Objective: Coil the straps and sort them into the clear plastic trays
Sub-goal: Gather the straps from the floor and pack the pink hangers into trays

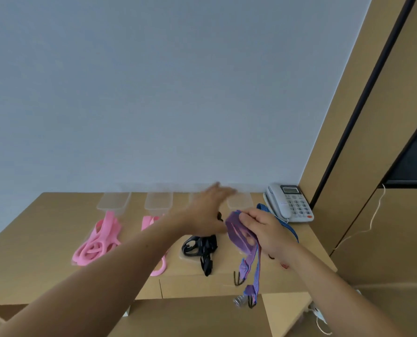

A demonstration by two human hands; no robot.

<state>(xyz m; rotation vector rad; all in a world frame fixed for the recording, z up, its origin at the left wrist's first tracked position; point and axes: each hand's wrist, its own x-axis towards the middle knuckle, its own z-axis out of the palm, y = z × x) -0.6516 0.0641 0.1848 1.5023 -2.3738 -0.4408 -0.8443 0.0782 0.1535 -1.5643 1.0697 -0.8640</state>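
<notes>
My right hand (263, 229) grips a partly coiled purple strap (240, 235); its loose ends with dark hooks hang past the desk's front edge. My left hand (208, 209), blurred, reaches forward with fingers straight over the clear trays, holding nothing. Several clear plastic trays stand in a row against the wall: the left one (113, 201), a second one (158, 203), and one (240, 199) just right of my left hand. A pink strap (98, 242) lies loosely coiled at the left, another pink strap (148, 221) is partly hidden by my left arm. A black strap (200, 246) lies mid-desk.
A blue strap (285, 223) lies behind my right hand beside a white desk telephone (290, 203) at the back right corner. The brown desk (32, 239) ends at a wall behind and a brown panel at the right. A white cord hangs on the right.
</notes>
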